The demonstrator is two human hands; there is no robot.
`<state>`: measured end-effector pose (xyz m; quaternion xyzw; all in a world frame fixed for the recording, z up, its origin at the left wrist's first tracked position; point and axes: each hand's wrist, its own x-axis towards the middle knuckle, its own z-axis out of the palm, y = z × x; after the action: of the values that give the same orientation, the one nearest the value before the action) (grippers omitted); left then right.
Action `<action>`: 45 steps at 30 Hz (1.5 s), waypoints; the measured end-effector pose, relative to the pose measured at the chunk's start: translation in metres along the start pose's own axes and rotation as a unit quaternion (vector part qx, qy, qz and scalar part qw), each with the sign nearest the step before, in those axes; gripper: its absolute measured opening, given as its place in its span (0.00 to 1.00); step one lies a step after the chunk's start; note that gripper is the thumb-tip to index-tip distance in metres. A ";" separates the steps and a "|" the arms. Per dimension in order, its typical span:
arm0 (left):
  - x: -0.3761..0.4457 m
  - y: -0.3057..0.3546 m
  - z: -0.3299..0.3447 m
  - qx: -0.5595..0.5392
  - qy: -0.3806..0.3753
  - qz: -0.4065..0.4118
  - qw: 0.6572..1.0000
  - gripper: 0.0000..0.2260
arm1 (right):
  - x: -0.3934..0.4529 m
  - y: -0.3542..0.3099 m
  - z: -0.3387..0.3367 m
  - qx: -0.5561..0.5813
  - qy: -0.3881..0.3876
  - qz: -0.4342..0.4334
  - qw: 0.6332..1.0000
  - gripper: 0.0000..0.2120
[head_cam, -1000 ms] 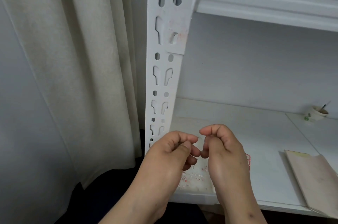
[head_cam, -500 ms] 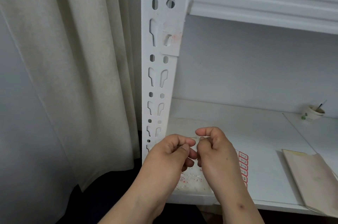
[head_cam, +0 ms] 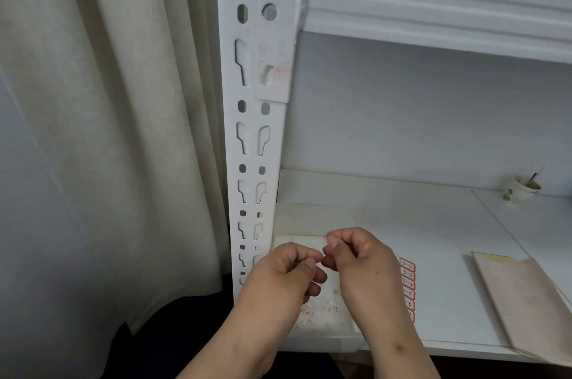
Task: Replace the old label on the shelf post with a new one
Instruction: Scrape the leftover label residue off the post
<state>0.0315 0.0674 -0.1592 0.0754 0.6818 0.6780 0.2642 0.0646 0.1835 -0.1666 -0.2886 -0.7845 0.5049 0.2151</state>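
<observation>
Head view: shelf post point(head_cam: 252, 143) stands upright, long axis vertical

We are seeing a white sheet of small red-bordered paper labels point(head_cam: 408, 284) lying on the white lower shelf board point(head_cam: 448, 242). The handwritten numbers are reading, from the top, "3-1", "3-2", "3-4"; the lower ones are half hidden, showing only "5" and "6".

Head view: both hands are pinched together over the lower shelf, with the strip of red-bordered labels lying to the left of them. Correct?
Not quite. In the head view the strip of red-bordered labels lies right of the right hand, not left. The left hand and right hand are pinched together over the lower shelf.
</observation>
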 end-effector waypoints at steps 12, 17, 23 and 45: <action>0.013 -0.010 0.002 0.015 0.009 -0.017 1.000 0.09 | 0.014 0.012 0.005 -0.095 -0.031 -0.013 0.995 0.10; 0.018 -0.014 0.002 0.030 0.010 -0.024 0.999 0.09 | 0.018 0.015 0.006 -0.113 -0.055 -0.009 0.992 0.11; 0.027 -0.021 0.007 0.045 0.007 -0.020 0.999 0.08 | 0.021 0.016 0.009 -0.087 -0.103 0.032 0.990 0.15; 0.032 -0.030 0.011 0.061 0.017 -0.023 0.998 0.07 | 0.022 0.027 0.009 -0.113 -0.076 0.022 0.990 0.09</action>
<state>0.0167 0.0895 -0.1955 0.0638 0.7280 0.6299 0.2628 0.0493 0.2006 -0.1936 -0.2890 -0.8441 0.4380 0.1102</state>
